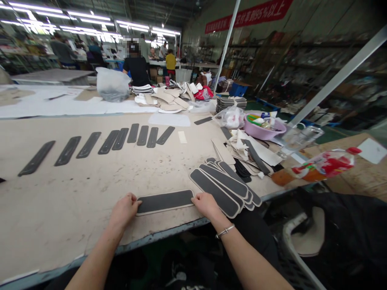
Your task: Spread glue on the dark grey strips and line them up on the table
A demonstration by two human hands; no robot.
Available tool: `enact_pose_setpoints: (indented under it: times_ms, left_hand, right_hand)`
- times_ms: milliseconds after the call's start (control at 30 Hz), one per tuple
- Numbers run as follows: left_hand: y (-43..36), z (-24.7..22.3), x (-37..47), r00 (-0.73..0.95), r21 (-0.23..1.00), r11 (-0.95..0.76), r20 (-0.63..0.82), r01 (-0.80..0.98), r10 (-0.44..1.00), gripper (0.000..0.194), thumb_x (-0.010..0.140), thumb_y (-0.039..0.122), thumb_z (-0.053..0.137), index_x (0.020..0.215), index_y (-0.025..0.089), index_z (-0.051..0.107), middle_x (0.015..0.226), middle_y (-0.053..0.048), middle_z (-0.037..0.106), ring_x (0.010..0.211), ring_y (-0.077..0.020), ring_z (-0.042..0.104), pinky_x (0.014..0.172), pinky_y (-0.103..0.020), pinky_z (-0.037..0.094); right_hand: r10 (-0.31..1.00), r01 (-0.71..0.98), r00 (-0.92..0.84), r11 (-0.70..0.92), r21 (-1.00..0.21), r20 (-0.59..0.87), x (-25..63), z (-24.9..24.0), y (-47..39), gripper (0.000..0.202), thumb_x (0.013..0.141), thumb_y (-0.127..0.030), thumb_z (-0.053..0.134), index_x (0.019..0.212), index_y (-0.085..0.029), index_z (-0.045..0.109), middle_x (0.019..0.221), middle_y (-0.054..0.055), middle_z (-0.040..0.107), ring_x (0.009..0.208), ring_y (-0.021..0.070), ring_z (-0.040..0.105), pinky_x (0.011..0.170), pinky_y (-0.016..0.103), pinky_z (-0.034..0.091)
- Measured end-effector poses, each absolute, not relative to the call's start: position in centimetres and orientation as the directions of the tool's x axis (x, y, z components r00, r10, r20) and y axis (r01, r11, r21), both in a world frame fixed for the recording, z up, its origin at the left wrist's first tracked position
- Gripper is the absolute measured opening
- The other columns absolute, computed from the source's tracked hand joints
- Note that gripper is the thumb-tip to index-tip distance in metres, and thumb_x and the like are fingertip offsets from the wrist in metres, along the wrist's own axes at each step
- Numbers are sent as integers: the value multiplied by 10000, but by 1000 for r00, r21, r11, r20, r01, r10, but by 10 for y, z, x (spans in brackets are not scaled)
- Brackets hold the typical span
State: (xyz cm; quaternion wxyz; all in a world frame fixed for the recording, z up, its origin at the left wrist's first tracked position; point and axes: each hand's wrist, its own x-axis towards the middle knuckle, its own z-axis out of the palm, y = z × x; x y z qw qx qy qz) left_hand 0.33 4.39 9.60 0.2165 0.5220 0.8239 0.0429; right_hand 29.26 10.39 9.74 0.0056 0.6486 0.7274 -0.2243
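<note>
Near the front edge of the table, a long dark grey panel (165,201) with rounded corners and a pale border is stretched between my hands. My left hand (126,207) pinches its left end between thumb and fingers. At the opposite end, my right hand (206,203), with a bracelet on the wrist, grips the right edge. Just beyond the right hand lies a fanned pile of similar pale-edged panels (211,191). Farther back, several dark grey strips (88,145) lie in a slanting row across the table.
Scraps (242,147), a pink basin (263,131) of small items and a drink bottle (320,166) lying on its side crowd the right edge. Cut pieces (169,98) and a plastic bag (113,83) lie at the back. A metal pole (341,76) slants at right. Other people work beyond.
</note>
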Motion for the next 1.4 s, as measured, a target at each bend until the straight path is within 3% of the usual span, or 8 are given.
enact_pose_setpoints:
  times_ms: [433, 567, 667, 800, 967, 1167, 1267, 1400]
  left_hand:
    - [26, 93, 5, -410, 333, 444, -171, 832, 896, 271, 889, 288, 398, 1061, 140, 545, 967, -104, 661, 887, -210, 614, 770, -299, 430]
    - [8, 90, 39, -46, 306, 25, 62, 952, 997, 418, 926, 334, 298, 1249, 173, 510, 1242, -119, 564, 1147, -232, 515, 984, -356, 385]
    - [2, 78, 67, 269, 260, -266, 28, 928, 963, 603, 885, 488, 367, 1414, 202, 317, 1477, -101, 329, 1374, -295, 239, 1115, -498, 207]
    - [3, 66, 76, 256, 233, -225, -113, 946, 960, 773, 837, 642, 305, 1457, 200, 172, 1538, -117, 93, 1408, -349, 52, 1093, -621, 100]
    - [4, 56, 67, 246, 230, -223, -76, 947, 966, 724, 844, 621, 310, 1449, 241, 191, 1532, -93, 110, 1404, -349, 85, 1086, -626, 118]
    - [13, 42, 67, 234, 197, -229, -3, 953, 972, 659, 855, 548, 347, 1432, 251, 231, 1521, -79, 149, 1398, -350, 126, 1078, -634, 136]
    - [13, 46, 67, 245, 171, -230, -71, 958, 967, 602, 853, 403, 376, 1424, 265, 248, 1510, -71, 185, 1399, -336, 121, 1084, -625, 129]
    - [15, 48, 66, 249, 136, -233, -112, 963, 962, 620, 820, 292, 391, 1423, 269, 249, 1500, -56, 215, 1399, -312, 137, 1100, -600, 128]
  right_hand:
    - [940, 954, -171, 83, -290, -296, 290, 98, 100, 279, 835, -340, 490, 665, -201, 663, 756, 86, 697, 766, 216, 637, 664, 273, 397]
    - [940, 956, -185, 104, -275, -287, 291, 95, 98, 287, 845, -343, 469, 663, -205, 642, 758, 91, 693, 767, 232, 635, 661, 290, 390]
    - [939, 956, -196, 119, -270, -282, 292, 92, 97, 293, 851, -348, 467, 648, -209, 627, 728, 85, 686, 745, 230, 633, 651, 292, 387]
    - [944, 956, -193, 121, -266, -267, 290, 91, 96, 293, 851, -346, 479, 643, -205, 629, 725, 80, 690, 740, 224, 636, 650, 286, 392]
    - [964, 953, -169, 107, -283, -204, 295, 103, 92, 302, 859, -351, 504, 652, -194, 657, 722, 62, 696, 753, 195, 644, 693, 250, 420]
    - [947, 888, -321, 310, -339, 25, 263, 115, 62, 429, 942, -310, 373, 1302, -106, 486, 1280, 131, 554, 1185, 206, 488, 1028, 279, 322]
    - [731, 637, -676, 644, -424, 95, 231, 108, 45, 628, 930, -439, 392, 1430, -81, 266, 1479, 127, 302, 1367, 218, 236, 1134, 369, 174]
    - [671, 580, -739, 676, -454, 54, 222, 96, 46, 730, 920, -559, 330, 1456, -88, 173, 1512, 127, 194, 1397, 219, 139, 1144, 429, 138]
